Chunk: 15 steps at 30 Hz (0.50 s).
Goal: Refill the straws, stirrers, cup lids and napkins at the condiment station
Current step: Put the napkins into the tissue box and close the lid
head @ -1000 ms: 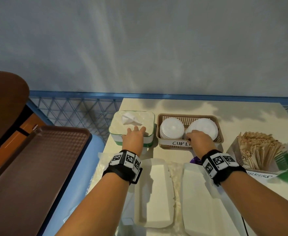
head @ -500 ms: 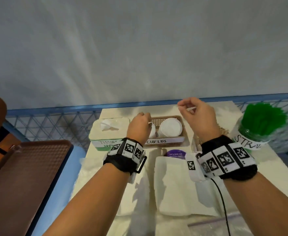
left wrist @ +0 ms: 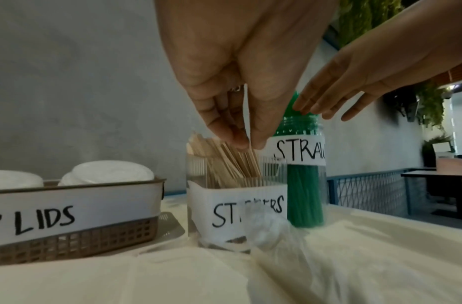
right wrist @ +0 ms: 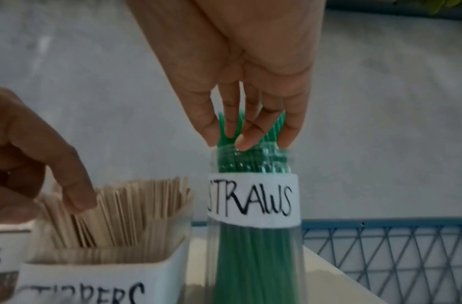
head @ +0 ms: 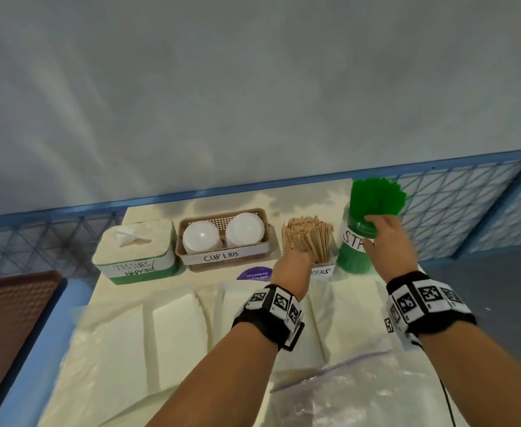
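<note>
Stirrers (head: 308,238) between cup-lid basket (head: 222,257) and straw jar (head: 356,241), hands overhead.

A: Head view, position? 
B: High, behind both forearms, faced forward and down over the tabletop (head: 287,198); wall filled the upper half. Whole row of containers in frame, at some distance.

A: Left wrist view? 
B: Low, close above the tabletop, looked along the left hand (left wrist: 240,67) toward the stirrer container (left wrist: 237,203); very near.

A: Right wrist view? 
B: Level with the straw jar (right wrist: 253,197), looked along the right hand (right wrist: 240,67); very near.

A: Shared ground? 
B: All three held the stirrer container, straw jar and both hands. The basket labelled for cup lids (head: 222,255) appeared in the head and left wrist views.
</note>
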Motion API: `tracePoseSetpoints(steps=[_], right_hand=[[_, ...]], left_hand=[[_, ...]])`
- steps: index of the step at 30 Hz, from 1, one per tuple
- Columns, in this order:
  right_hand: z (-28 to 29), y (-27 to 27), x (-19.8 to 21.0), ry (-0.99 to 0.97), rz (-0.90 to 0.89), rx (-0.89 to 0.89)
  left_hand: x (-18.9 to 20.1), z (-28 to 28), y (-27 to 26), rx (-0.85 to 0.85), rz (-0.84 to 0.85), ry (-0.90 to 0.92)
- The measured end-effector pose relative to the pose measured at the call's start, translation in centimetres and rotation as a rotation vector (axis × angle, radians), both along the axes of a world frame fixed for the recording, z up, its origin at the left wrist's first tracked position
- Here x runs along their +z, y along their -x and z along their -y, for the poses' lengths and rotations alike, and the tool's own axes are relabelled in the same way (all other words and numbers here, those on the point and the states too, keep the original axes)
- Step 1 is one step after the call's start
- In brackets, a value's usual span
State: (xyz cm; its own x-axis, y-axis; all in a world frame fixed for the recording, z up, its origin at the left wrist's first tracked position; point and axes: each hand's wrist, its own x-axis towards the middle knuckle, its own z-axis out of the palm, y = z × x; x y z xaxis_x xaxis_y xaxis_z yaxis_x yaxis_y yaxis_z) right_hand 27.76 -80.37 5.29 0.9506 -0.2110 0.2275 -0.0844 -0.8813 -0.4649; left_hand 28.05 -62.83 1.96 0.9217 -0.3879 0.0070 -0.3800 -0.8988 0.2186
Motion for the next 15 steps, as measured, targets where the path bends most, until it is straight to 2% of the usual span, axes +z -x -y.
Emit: tracePoseSetpoints(steps=[3,9,15], right_hand=[[1.4,-1.5,-1.3,0.026,-0.052,0.013],[2.2,-4.0,-2.3,-0.007,0.007,0.060],[2.3,-6.4,-2.7,-0.033,0.061,0.109]], left_hand=[[-0.6,0.8,-0.3,0.004,-0.027,-0.073],[-0.5,1.3,-1.7,0.006,-0.050,-0.205],[-0.7,1.2,-4.6,0.040,-0.016,-0.208]])
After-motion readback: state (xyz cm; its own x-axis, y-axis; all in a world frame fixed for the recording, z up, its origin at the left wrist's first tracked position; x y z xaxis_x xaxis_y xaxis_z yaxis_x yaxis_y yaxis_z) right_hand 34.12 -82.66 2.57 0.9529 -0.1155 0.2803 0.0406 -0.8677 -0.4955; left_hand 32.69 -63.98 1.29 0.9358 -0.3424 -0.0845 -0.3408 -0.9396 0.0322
